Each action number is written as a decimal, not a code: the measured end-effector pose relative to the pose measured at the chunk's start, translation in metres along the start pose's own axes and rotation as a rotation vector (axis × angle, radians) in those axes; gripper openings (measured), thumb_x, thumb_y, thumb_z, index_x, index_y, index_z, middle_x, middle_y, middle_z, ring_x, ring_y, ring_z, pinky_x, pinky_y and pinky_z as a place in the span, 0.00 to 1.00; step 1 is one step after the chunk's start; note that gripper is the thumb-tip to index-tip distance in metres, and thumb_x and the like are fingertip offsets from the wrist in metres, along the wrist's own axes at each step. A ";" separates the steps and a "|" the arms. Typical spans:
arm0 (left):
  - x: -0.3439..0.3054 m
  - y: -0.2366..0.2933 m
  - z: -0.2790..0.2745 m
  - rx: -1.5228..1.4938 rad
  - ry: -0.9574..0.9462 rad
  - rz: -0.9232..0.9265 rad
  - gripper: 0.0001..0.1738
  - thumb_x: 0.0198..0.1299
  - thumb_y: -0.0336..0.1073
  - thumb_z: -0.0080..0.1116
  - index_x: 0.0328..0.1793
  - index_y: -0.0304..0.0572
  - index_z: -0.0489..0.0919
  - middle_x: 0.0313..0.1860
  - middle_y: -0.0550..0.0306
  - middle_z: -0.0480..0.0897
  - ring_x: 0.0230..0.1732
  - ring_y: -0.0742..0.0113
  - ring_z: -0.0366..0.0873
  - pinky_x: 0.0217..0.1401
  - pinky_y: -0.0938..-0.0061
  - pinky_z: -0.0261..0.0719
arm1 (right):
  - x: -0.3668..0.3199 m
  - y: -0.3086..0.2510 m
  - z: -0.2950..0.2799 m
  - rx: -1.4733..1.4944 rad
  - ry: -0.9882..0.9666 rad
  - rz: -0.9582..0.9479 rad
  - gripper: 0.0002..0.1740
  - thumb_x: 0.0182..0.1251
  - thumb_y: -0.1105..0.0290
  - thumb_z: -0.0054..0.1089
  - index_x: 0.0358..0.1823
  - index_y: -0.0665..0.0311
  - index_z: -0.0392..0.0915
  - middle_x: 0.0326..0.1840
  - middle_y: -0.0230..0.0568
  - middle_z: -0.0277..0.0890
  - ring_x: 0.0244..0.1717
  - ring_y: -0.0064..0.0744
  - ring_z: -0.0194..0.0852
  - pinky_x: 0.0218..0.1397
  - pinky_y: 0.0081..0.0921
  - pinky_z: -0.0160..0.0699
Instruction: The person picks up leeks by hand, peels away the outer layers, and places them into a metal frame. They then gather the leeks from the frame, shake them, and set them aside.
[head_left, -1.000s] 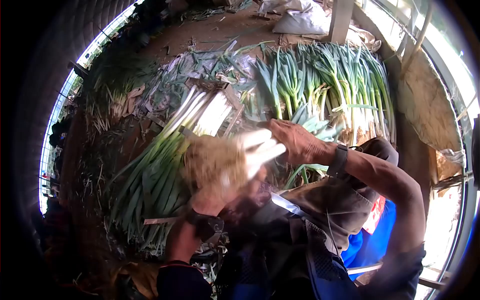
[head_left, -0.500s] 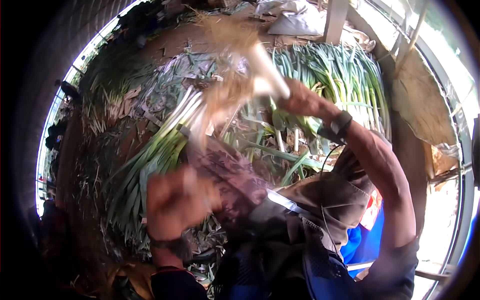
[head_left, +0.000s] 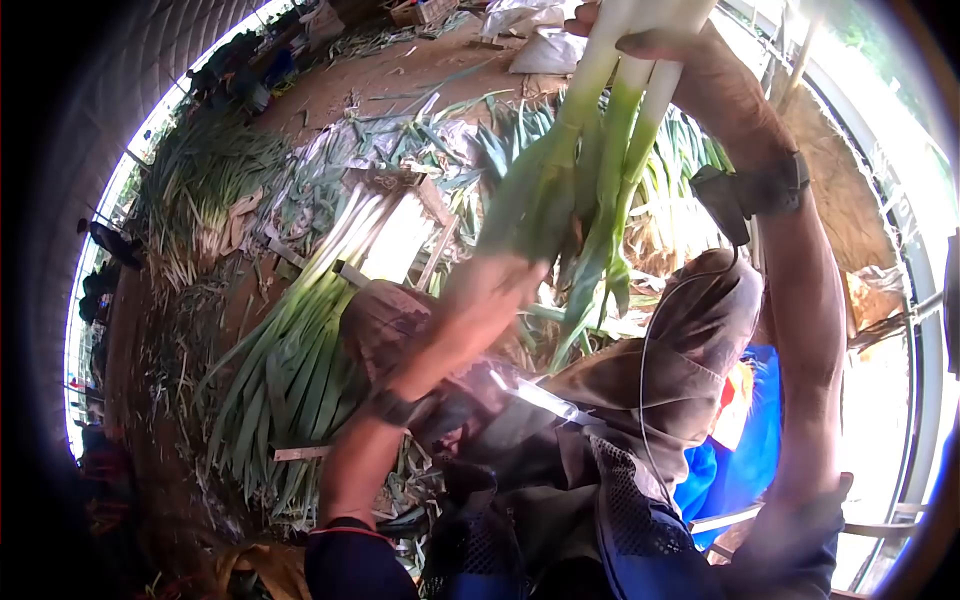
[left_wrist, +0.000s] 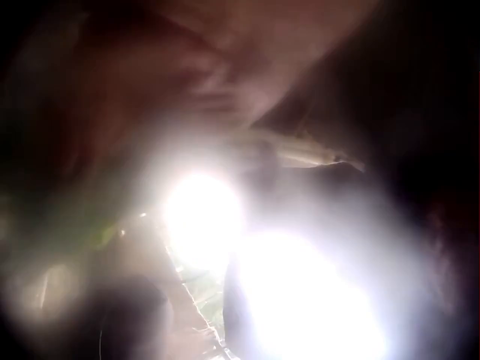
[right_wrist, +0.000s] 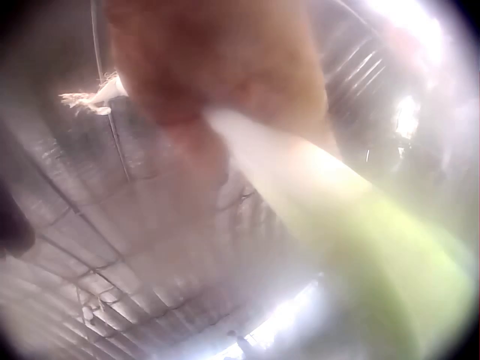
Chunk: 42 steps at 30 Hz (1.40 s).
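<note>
Several leeks [head_left: 590, 130] hang in the head view, white stalks up and green leaves down. The right hand [head_left: 715, 90] grips their white part high up, its thumb across the stalks. Around the green leaves below is the left hand [head_left: 490, 300], blurred, its fingers partly hidden by the leaves. In the right wrist view, the right hand [right_wrist: 225, 60] holds a pale stalk [right_wrist: 300, 176] that turns green lower down. The left wrist view is dark and glaring, with the left hand [left_wrist: 187, 67] across its top.
A stack of leeks [head_left: 300, 350] lies left of the knees, white ends by a wooden frame [head_left: 432, 200]. More leeks [head_left: 670, 220] stand at the right, behind the held ones. Another pile [head_left: 200, 180] is at far left. White sacks [head_left: 548, 52] lie at the back.
The leeks have swung from roots toward the back to leaves hanging down. My right hand has risen with them; my left hand has moved right and up, onto the leaves.
</note>
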<state>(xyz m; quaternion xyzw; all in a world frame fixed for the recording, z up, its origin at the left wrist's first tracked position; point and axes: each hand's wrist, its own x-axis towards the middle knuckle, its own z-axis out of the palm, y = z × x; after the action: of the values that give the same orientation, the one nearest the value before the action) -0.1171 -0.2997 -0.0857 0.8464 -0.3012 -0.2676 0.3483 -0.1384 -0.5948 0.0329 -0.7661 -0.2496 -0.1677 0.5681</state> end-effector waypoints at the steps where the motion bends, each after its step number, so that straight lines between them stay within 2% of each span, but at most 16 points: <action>1: 0.020 -0.002 0.014 0.071 0.115 0.086 0.22 0.72 0.47 0.55 0.50 0.30 0.81 0.33 0.50 0.85 0.21 0.64 0.84 0.23 0.73 0.78 | 0.003 -0.009 0.007 0.503 0.094 0.140 0.21 0.62 0.79 0.61 0.58 0.73 0.75 0.60 0.53 0.78 0.63 0.44 0.77 0.72 0.38 0.74; 5: 0.054 0.006 0.038 0.068 0.120 -0.027 0.25 0.73 0.51 0.51 0.40 0.34 0.85 0.23 0.47 0.83 0.24 0.67 0.83 0.23 0.70 0.78 | -0.006 -0.015 0.018 0.486 0.173 0.115 0.28 0.59 0.78 0.60 0.64 0.72 0.69 0.60 0.52 0.76 0.63 0.44 0.75 0.73 0.41 0.72; 8: 0.065 -0.020 0.055 -0.296 0.165 0.162 0.21 0.68 0.46 0.56 0.34 0.32 0.83 0.20 0.51 0.80 0.22 0.65 0.82 0.25 0.68 0.76 | -0.018 -0.022 0.016 0.411 0.261 0.221 0.31 0.58 0.78 0.60 0.65 0.70 0.67 0.59 0.49 0.76 0.65 0.44 0.73 0.75 0.42 0.69; 10: 0.080 -0.049 0.055 0.224 0.262 0.322 0.18 0.64 0.44 0.57 0.34 0.34 0.84 0.23 0.45 0.82 0.26 0.58 0.85 0.29 0.62 0.79 | -0.022 -0.025 0.009 0.399 0.303 0.197 0.31 0.57 0.78 0.60 0.65 0.69 0.67 0.58 0.48 0.76 0.65 0.44 0.72 0.75 0.42 0.68; 14: 0.076 -0.129 0.058 0.917 0.023 0.069 0.11 0.60 0.36 0.57 0.32 0.40 0.87 0.31 0.43 0.86 0.36 0.46 0.87 0.34 0.55 0.83 | -0.033 -0.044 -0.008 0.303 0.434 0.174 0.33 0.54 0.76 0.60 0.65 0.68 0.67 0.60 0.50 0.75 0.68 0.46 0.70 0.76 0.44 0.67; 17: 0.073 -0.173 0.048 1.186 0.018 -0.019 0.10 0.59 0.37 0.60 0.31 0.43 0.88 0.31 0.47 0.87 0.36 0.50 0.88 0.36 0.52 0.83 | -0.046 -0.058 -0.002 0.270 0.443 0.091 0.32 0.53 0.76 0.57 0.65 0.69 0.69 0.61 0.53 0.74 0.68 0.48 0.71 0.77 0.44 0.67; 19: 0.073 -0.141 0.027 1.057 0.053 -0.052 0.10 0.60 0.38 0.63 0.38 0.39 0.87 0.34 0.46 0.87 0.39 0.47 0.87 0.40 0.53 0.83 | -0.050 -0.050 0.015 0.026 0.555 -0.147 0.30 0.54 0.76 0.56 0.63 0.70 0.71 0.61 0.53 0.74 0.67 0.49 0.72 0.78 0.43 0.65; 21: 0.068 -0.068 0.006 0.590 0.298 0.114 0.16 0.61 0.39 0.66 0.50 0.34 0.84 0.43 0.41 0.87 0.44 0.41 0.86 0.46 0.55 0.83 | -0.035 -0.026 -0.032 0.265 0.279 0.066 0.23 0.63 0.76 0.56 0.60 0.72 0.73 0.58 0.50 0.76 0.62 0.49 0.75 0.70 0.38 0.75; 25: 0.072 0.019 0.006 -0.022 0.638 0.702 0.34 0.64 0.49 0.66 0.68 0.33 0.74 0.59 0.40 0.82 0.63 0.48 0.79 0.65 0.60 0.77 | -0.029 -0.007 0.001 0.288 0.120 0.139 0.35 0.55 0.66 0.63 0.66 0.73 0.71 0.63 0.55 0.76 0.66 0.47 0.74 0.74 0.42 0.66; 28: 0.067 0.054 0.023 -0.559 0.229 0.602 0.36 0.63 0.53 0.67 0.66 0.31 0.72 0.53 0.51 0.83 0.54 0.65 0.79 0.59 0.70 0.78 | -0.028 0.012 0.034 0.461 0.077 0.168 0.36 0.62 0.66 0.64 0.71 0.71 0.65 0.63 0.54 0.77 0.66 0.47 0.74 0.73 0.43 0.69; 29: 0.076 0.046 0.033 -0.746 0.211 0.726 0.35 0.63 0.53 0.67 0.65 0.33 0.72 0.49 0.57 0.82 0.49 0.72 0.78 0.54 0.76 0.78 | -0.032 -0.002 0.039 0.515 0.083 0.220 0.34 0.63 0.70 0.66 0.70 0.70 0.66 0.62 0.52 0.77 0.65 0.46 0.75 0.70 0.42 0.73; 30: 0.078 0.040 0.031 -0.728 0.186 0.697 0.32 0.64 0.50 0.67 0.64 0.33 0.73 0.49 0.59 0.82 0.49 0.73 0.78 0.53 0.77 0.77 | -0.028 0.011 0.052 0.597 0.225 0.213 0.31 0.57 0.75 0.68 0.64 0.70 0.72 0.54 0.48 0.81 0.57 0.43 0.82 0.65 0.39 0.79; 35: 0.078 0.016 0.029 -0.810 0.145 0.664 0.23 0.66 0.42 0.66 0.59 0.32 0.77 0.46 0.60 0.83 0.47 0.75 0.78 0.50 0.78 0.77 | -0.034 0.038 0.071 0.453 0.286 0.364 0.23 0.70 0.64 0.63 0.61 0.70 0.76 0.52 0.42 0.82 0.52 0.31 0.80 0.56 0.29 0.80; 37: 0.076 0.007 0.025 -0.651 0.179 0.658 0.19 0.72 0.35 0.55 0.66 0.35 0.74 0.55 0.54 0.82 0.54 0.70 0.79 0.58 0.76 0.76 | -0.036 0.037 0.077 0.423 0.318 0.406 0.23 0.72 0.63 0.61 0.62 0.70 0.76 0.52 0.41 0.81 0.50 0.28 0.80 0.54 0.27 0.80; 39: 0.081 -0.002 0.024 -0.665 0.175 0.611 0.21 0.72 0.38 0.55 0.66 0.35 0.74 0.56 0.55 0.82 0.55 0.70 0.78 0.58 0.74 0.76 | -0.036 0.045 0.084 0.460 0.353 0.245 0.24 0.73 0.62 0.60 0.63 0.71 0.75 0.52 0.39 0.81 0.49 0.25 0.79 0.51 0.26 0.79; 42: 0.074 -0.002 0.028 -0.610 0.087 0.657 0.25 0.70 0.43 0.57 0.66 0.34 0.74 0.55 0.57 0.82 0.55 0.72 0.77 0.59 0.73 0.76 | -0.036 0.036 0.086 0.270 0.346 0.459 0.19 0.72 0.63 0.61 0.55 0.71 0.81 0.46 0.37 0.84 0.44 0.25 0.81 0.50 0.27 0.80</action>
<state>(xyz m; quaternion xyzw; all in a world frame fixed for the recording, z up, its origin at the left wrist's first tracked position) -0.0849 -0.3622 -0.1218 0.5751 -0.4464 -0.1835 0.6605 -0.1493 -0.5285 -0.0407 -0.6802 0.0103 -0.1282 0.7216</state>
